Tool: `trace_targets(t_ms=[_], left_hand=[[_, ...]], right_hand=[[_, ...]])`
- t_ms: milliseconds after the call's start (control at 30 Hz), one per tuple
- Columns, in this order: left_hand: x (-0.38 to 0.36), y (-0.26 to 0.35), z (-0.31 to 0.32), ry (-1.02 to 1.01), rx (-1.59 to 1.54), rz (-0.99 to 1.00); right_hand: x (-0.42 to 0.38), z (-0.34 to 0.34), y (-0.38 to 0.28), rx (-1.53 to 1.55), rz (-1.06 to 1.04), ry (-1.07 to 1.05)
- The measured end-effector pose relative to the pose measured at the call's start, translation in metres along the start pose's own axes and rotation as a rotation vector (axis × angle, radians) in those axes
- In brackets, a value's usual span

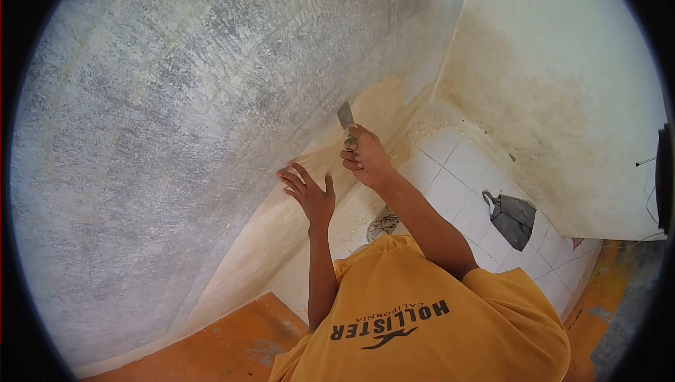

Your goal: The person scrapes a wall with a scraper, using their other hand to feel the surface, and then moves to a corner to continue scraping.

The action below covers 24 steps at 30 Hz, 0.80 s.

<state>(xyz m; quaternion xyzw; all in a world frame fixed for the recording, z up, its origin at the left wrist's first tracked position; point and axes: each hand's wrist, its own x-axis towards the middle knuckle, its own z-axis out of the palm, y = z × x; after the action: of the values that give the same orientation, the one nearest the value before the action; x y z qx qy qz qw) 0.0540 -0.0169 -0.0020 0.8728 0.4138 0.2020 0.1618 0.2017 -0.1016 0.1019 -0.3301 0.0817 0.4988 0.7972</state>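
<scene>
Scraper [345, 115] in right hand [367, 157], fingers clamped round it; left hand [314, 199] by wall [176, 136], fingers apart.

Left hand [313, 196] loosely splayed; right hand [365, 157] curled, apparently firmly.

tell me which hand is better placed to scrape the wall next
Probably the right hand: it grips the scraper by the wall, while the left hand shows no tool.

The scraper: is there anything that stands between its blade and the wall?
Nothing visible stands between the scraper and the wall, though whether they touch is unclear. The right hand holds it; the left hand is off to the left, clear of the blade.
</scene>
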Motion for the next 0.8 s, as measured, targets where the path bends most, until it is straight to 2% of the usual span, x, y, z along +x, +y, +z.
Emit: trace_targets(t_ms=[300,400,500,600,700,800], left_hand=[[0.001,-0.003,0.005,0.015,-0.017,0.024],[-0.005,-0.004,-0.001,0.005,-0.040,0.024],[0.002,-0.004,0.000,-0.006,-0.025,0.018],[-0.003,-0.005,0.003,-0.008,-0.027,0.016],[0.002,-0.005,0.005,0.004,-0.027,0.025],[0.002,-0.007,0.007,-0.015,-0.026,0.008]], right_hand=[[0.010,-0.012,0.006,0.043,0.020,-0.004],[0.063,-0.044,0.008,0.260,0.097,0.103],[0.028,-0.025,0.002,0.140,0.048,0.013],[0.030,-0.024,0.009,0.127,0.022,0.028],[0.026,-0.026,-0.003,0.197,0.093,0.047],[0.014,-0.015,0.002,0.177,0.082,-0.024]])
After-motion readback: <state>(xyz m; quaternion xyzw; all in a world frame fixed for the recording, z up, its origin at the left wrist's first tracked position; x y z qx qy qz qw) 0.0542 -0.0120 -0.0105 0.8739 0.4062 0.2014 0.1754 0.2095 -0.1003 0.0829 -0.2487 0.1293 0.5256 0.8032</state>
